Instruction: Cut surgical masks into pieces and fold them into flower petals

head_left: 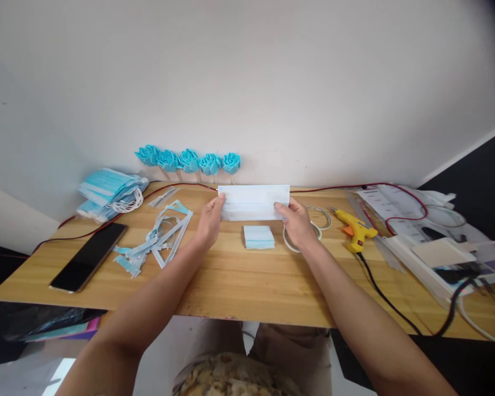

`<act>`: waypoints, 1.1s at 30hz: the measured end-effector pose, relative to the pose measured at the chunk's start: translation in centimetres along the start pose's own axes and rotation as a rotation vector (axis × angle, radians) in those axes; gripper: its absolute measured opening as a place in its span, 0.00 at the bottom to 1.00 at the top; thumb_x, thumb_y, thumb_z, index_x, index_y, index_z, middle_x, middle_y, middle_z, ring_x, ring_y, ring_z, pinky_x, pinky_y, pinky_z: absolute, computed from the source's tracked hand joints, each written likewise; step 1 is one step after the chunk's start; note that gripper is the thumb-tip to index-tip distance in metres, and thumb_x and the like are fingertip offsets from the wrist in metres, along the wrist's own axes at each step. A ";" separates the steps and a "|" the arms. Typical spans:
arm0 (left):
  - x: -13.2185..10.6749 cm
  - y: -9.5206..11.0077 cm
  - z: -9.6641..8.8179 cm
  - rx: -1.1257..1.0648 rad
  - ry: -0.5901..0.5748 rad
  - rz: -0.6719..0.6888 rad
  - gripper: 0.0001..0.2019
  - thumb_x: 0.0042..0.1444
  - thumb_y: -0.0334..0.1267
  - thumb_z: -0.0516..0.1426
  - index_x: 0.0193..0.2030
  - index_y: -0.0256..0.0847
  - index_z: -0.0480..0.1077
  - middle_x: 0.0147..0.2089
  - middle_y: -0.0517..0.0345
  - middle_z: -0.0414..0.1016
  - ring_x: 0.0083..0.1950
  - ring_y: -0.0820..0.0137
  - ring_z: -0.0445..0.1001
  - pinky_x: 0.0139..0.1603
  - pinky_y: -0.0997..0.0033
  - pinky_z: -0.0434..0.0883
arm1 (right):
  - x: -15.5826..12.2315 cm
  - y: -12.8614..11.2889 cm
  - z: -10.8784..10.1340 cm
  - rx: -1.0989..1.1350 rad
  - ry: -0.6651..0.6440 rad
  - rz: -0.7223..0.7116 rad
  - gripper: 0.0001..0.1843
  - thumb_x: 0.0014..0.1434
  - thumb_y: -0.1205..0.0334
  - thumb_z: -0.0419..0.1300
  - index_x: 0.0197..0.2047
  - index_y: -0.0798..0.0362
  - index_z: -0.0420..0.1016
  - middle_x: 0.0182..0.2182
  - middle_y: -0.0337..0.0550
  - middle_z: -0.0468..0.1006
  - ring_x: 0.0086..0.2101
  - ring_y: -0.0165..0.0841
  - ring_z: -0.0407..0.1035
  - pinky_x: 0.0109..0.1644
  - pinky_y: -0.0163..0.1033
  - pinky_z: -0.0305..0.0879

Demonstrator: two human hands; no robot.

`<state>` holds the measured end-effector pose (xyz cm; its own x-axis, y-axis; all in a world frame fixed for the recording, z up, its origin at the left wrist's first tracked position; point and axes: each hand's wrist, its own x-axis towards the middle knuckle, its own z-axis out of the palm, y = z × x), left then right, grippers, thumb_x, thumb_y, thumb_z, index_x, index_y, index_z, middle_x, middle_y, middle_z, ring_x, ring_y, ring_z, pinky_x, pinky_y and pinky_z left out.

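A pale blue-white face mask [251, 203], with no ear loops showing, is stretched flat and level above the table. My left hand [210, 220] pinches its left end, thumb on the near face. At the right end my right hand [299, 223] grips it the same way. Just below the mask, on the wood, lies a small stack of cut blue-and-white mask pieces [259, 237]. Behind my right hand, a roll of tape [287, 240] is partly covered. Left of my left hand sits a tangle of cut mask strips [157, 242].
Several blue flowers [188, 161] on sticks lean on the wall. A mask pile [111, 190] and a phone [88, 258] lie left. Right are a yellow glue gun [357, 230], its black cord, a power strip [424, 264] and papers [396, 209]. The wooden table's [247, 291] front edge is near me.
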<state>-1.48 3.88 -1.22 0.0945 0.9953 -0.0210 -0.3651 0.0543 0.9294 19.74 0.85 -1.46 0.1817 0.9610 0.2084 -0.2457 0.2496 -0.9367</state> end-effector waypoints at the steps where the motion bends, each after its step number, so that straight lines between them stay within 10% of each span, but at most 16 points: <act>1: 0.0 0.0 0.0 -0.003 -0.011 0.024 0.25 0.50 0.59 0.61 0.43 0.38 0.76 0.35 0.54 0.80 0.46 0.60 0.76 0.44 0.67 0.71 | 0.0 0.0 0.1 0.006 -0.011 -0.005 0.12 0.49 0.59 0.69 0.39 0.49 0.81 0.35 0.37 0.83 0.36 0.35 0.75 0.45 0.41 0.68; 15: -0.6 0.2 0.8 0.028 -0.154 -0.034 0.25 0.42 0.47 0.70 0.45 0.36 0.74 0.41 0.52 0.79 0.38 0.67 0.74 0.31 0.73 0.67 | -0.1 -0.2 0.5 0.014 0.141 0.099 0.14 0.47 0.52 0.70 0.35 0.51 0.81 0.29 0.37 0.82 0.30 0.33 0.73 0.35 0.38 0.67; 33: -1.1 0.0 1.3 -0.162 -0.109 -0.114 0.19 0.37 0.39 0.72 0.38 0.35 0.78 0.38 0.54 0.82 0.40 0.67 0.77 0.48 0.67 0.70 | -0.6 0.4 0.7 -0.040 0.106 0.165 0.18 0.39 0.54 0.75 0.34 0.52 0.81 0.31 0.39 0.83 0.32 0.34 0.74 0.41 0.40 0.68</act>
<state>-0.35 2.70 -0.72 0.2403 0.9679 -0.0739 -0.4893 0.1866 0.8519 18.83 0.41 -1.76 0.2420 0.9700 0.0219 -0.2425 0.0823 -0.9667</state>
